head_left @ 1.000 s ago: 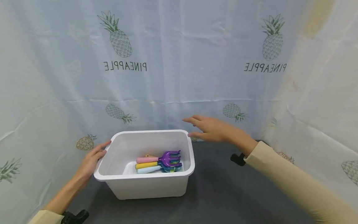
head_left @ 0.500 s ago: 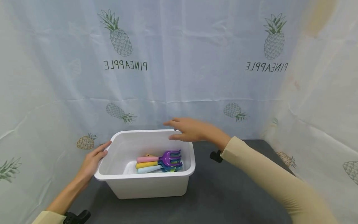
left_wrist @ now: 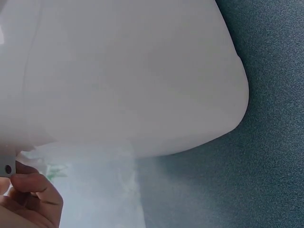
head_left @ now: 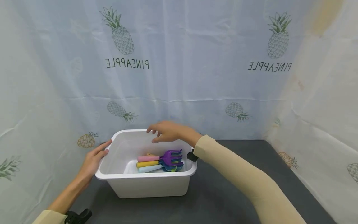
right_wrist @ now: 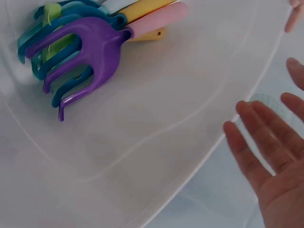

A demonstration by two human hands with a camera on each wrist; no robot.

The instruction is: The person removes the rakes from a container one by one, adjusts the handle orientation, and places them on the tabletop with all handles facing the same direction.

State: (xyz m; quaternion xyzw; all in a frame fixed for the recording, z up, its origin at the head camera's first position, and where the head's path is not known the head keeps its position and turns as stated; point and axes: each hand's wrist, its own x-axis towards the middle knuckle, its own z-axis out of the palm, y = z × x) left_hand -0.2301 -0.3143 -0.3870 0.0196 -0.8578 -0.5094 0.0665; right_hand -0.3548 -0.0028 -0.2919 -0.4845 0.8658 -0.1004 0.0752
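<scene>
A white plastic tub (head_left: 151, 187) stands on the dark surface. My left hand (head_left: 90, 161) grips its left rim; curled fingers (left_wrist: 38, 183) show beside the rim in the left wrist view. Over the tub's back part hovers my right hand (head_left: 166, 131), with spread, loosely bent fingers and nothing in them. Inside the tub lie toy hand rakes in a pile. On top is a purple rake (right_wrist: 102, 52) with a pink handle (head_left: 148, 159). Beside it are a yellow handle (head_left: 147, 164) and a light blue handle (head_left: 149, 169). A green piece (right_wrist: 54, 45) is partly hidden under the prongs.
A small tan piece with a hole (right_wrist: 154, 34) pokes out behind the pink handle. Curtains printed with pineapples (head_left: 181, 77) hang behind and at both sides. The dark surface (head_left: 229, 174) extends right of the tub.
My right hand has moved left, from beside the tub's right back corner to above its back part. The left hand stays on the rim, and the rakes have not moved.
</scene>
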